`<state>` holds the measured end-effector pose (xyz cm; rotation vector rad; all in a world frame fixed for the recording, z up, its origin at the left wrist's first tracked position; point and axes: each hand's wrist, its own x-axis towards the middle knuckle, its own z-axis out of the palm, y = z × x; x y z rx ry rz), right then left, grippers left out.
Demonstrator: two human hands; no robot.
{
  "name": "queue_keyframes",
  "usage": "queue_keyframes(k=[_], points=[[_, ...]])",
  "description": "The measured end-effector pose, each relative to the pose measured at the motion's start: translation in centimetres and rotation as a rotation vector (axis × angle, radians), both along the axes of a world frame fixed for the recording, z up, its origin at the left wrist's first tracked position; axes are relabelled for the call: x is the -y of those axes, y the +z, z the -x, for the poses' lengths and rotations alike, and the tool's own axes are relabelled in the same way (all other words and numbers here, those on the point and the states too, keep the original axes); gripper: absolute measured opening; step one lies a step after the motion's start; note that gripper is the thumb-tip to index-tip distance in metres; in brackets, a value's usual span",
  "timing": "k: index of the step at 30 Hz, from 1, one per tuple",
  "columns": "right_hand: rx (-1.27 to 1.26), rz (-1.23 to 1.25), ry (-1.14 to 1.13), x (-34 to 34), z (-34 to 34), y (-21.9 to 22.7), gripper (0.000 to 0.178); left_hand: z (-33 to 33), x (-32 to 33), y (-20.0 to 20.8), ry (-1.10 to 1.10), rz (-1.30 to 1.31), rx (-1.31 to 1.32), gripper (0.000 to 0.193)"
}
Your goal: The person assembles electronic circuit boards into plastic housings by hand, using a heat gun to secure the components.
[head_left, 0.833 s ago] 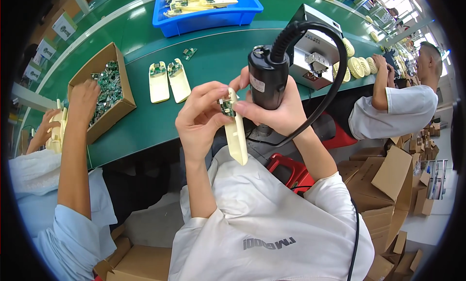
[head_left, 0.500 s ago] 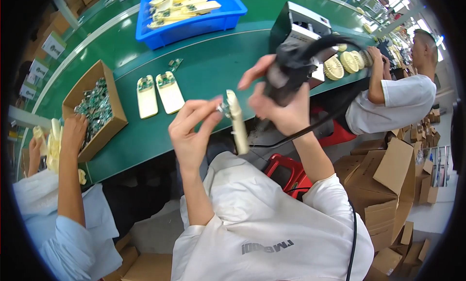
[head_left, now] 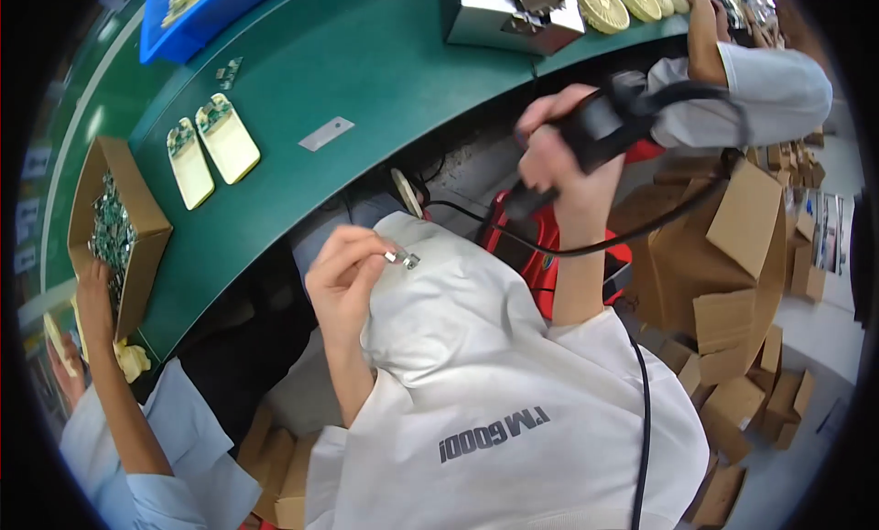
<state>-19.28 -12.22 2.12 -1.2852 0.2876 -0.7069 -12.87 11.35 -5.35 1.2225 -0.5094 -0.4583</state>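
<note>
My left hand (head_left: 343, 278) is closed in a pinch on a small silver metal piece (head_left: 404, 258), held above my white shirt. Over to the right, my right hand (head_left: 560, 150) is wrapped round a black corded hand tool (head_left: 595, 132); motion blurs it, so its exact kind is unclear. A cream plastic piece (head_left: 407, 193) shows edge-on past the table's near edge, apart from both hands; what supports it is hidden. On the green table (head_left: 385, 63) lie two cream plastic housings (head_left: 229, 144) with circuit boards at their far ends, beside a loose circuit board (head_left: 229, 72).
A cardboard box of circuit boards (head_left: 146, 246) stands left, with a co-worker's hand (head_left: 94, 301) at it. A flat silver strip (head_left: 326, 134), blue bin (head_left: 174, 40) and metal-fronted box (head_left: 513, 27) are on the table. A red stool (head_left: 540, 255) and cardboard boxes (head_left: 700, 237) lie right.
My hands have moved apart, the right going right with the black tool. The cream plastic piece is no longer between them. My left hand has dropped lower, and the view has shifted.
</note>
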Motion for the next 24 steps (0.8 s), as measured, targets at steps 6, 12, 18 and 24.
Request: queue_keyframes(k=[6,12,18,24], points=[[-0.297,-0.026,0.306,-4.8,6.9,-6.3,0.040,5.5,0.6,-1.5,-0.261,-0.125,-0.178,0.011],[-0.392,-0.062,0.392,-5.4,9.4,-5.8,0.038,7.2,0.2,-2.2,-0.391,-0.072,-0.330,0.012],[-0.431,-0.075,0.397,-4.9,10.8,-4.9,0.039,7.5,1.1,-1.3,-0.455,-0.057,-0.327,0.013],[-0.474,-0.072,0.405,-3.9,12.3,-4.3,0.039,7.5,1.8,-0.5,-0.447,-0.118,-0.324,0.010]])
